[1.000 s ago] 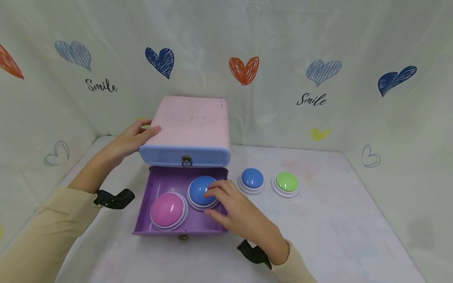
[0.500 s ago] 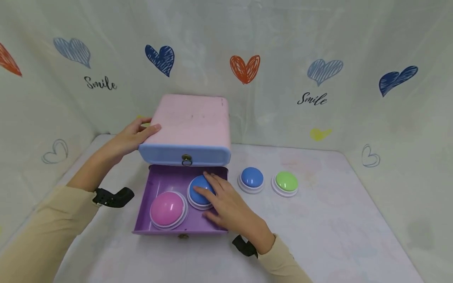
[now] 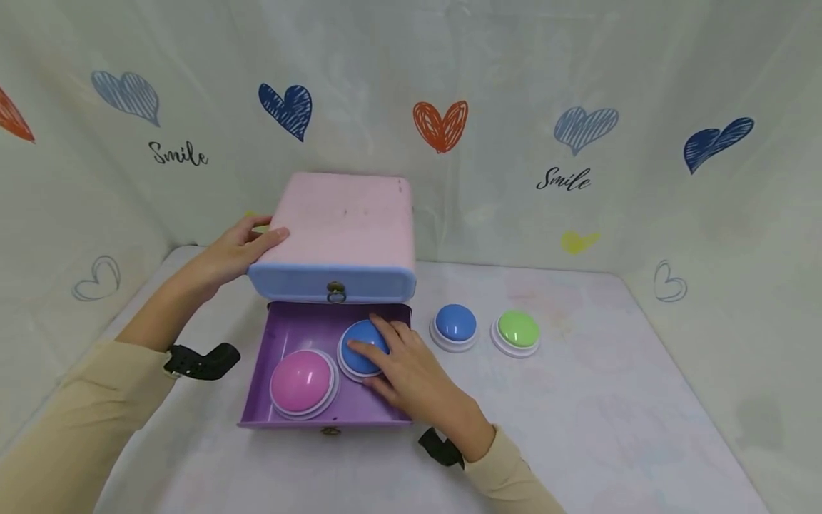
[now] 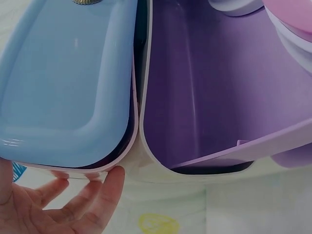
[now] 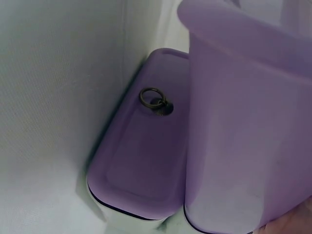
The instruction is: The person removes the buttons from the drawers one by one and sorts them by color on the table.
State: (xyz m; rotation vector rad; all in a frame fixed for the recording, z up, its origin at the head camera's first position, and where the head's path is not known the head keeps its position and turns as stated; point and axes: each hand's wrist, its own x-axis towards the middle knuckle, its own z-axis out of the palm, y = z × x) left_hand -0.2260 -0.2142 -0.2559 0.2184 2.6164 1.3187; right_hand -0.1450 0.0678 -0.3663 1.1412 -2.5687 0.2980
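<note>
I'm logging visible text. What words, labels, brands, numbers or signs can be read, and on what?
"Smile", on the pale backdrop, left of the pink-topped drawer box.
"Smile", on the same backdrop, right of the box.
No other text is readable; dark marks on the box's top are too small to make out.

Dim wrist views show sheen on the purple drawer (image 4: 219,90).

I hold an upright blue-domed button (image 3: 359,337) near the open purple drawer's (image 3: 286,333) back-right corner and touch the pink-topped cabinet (image 3: 347,220).
</note>
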